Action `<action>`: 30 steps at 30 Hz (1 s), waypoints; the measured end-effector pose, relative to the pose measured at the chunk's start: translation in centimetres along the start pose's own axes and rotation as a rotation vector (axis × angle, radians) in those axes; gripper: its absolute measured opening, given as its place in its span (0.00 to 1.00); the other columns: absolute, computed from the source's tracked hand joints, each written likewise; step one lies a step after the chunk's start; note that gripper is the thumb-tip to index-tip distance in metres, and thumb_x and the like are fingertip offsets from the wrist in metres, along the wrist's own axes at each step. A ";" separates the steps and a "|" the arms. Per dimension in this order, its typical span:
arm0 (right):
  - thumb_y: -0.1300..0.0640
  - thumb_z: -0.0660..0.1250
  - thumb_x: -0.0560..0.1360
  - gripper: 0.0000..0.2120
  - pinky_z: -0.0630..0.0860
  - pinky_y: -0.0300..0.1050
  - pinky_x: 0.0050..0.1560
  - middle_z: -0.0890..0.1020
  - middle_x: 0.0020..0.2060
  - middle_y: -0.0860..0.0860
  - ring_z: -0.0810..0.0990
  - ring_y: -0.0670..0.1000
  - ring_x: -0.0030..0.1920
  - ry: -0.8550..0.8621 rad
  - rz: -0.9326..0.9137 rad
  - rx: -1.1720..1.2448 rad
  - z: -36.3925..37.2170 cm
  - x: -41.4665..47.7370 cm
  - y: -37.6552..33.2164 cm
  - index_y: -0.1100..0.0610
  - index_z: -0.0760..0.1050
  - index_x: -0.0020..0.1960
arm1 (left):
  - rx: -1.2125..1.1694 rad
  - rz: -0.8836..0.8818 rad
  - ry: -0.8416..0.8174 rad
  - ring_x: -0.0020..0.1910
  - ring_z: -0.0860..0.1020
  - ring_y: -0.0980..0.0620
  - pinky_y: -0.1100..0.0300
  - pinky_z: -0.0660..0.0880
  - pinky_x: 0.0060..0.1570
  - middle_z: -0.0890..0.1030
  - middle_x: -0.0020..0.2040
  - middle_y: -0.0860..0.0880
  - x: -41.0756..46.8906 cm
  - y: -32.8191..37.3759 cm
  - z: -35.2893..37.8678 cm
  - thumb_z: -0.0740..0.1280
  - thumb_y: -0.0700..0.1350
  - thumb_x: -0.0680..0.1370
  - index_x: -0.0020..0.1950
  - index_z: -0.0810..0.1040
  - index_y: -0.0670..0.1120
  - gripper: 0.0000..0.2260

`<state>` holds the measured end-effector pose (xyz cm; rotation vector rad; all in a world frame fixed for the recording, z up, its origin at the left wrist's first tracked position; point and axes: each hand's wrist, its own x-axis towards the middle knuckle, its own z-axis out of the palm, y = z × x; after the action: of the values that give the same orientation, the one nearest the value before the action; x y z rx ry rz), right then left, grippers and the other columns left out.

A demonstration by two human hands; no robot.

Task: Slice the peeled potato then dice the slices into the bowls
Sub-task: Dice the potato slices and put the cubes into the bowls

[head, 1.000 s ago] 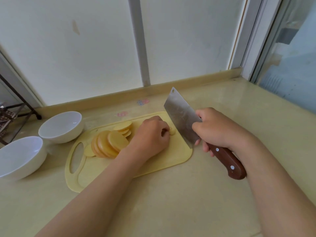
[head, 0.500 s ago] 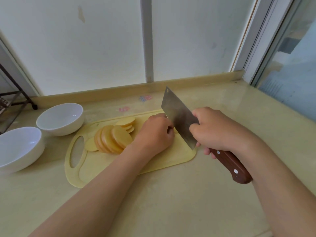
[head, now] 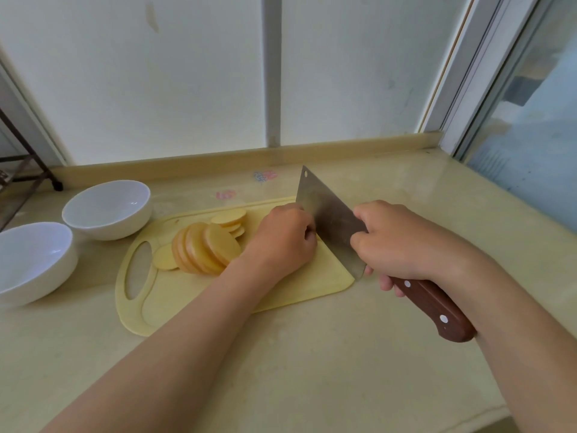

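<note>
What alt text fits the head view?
A right hand grips a wooden-handled steel cleaver, its blade beside the curled left hand on a yellow plastic cutting board. Round potato slices and two empty white bowls sit further left.

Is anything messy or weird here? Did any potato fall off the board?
Nothing stands out. The potato slices lie on the cutting board, none on the counter. The far bowl and near bowl sit upright, empty. The right hand grips the cleaver, blade close beside the left hand's knuckles.
</note>
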<state>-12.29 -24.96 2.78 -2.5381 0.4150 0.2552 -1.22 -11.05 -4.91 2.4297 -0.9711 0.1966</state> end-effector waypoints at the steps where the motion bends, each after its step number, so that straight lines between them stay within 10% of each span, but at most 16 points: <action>1: 0.59 0.56 0.79 0.20 0.80 0.46 0.28 0.84 0.37 0.62 0.78 0.55 0.24 -0.012 0.007 -0.008 0.0 0.0 -0.1 0.53 0.66 0.70 | -0.001 -0.001 0.003 0.46 0.76 0.48 0.53 0.75 0.48 0.80 0.46 0.48 0.0 0.0 0.0 0.64 0.41 0.76 0.48 0.84 0.45 0.09; 7: 0.63 0.55 0.75 0.08 0.78 0.49 0.30 0.82 0.38 0.65 0.78 0.60 0.29 -0.069 0.012 -0.003 0.6 2.0 -1.7 0.57 0.68 0.52 | 0.021 -0.010 -0.024 0.45 0.75 0.48 0.53 0.75 0.47 0.79 0.45 0.47 0.3 0.0 0.0 0.63 0.42 0.76 0.48 0.84 0.45 0.09; 30: 0.66 0.59 0.79 0.10 0.73 0.43 0.24 0.85 0.40 0.67 0.72 0.52 0.23 0.015 0.038 0.650 -1.7 4.1 6.0 0.64 0.76 0.57 | 0.005 -0.150 -0.126 0.48 0.76 0.50 0.53 0.77 0.51 0.79 0.49 0.48 0.4 0.6 -1.1 0.66 0.45 0.76 0.54 0.79 0.46 0.08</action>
<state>-10.38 -31.69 0.13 -1.8969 0.4628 0.0910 -1.27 -11.09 -3.62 2.5318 -0.8365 -0.0064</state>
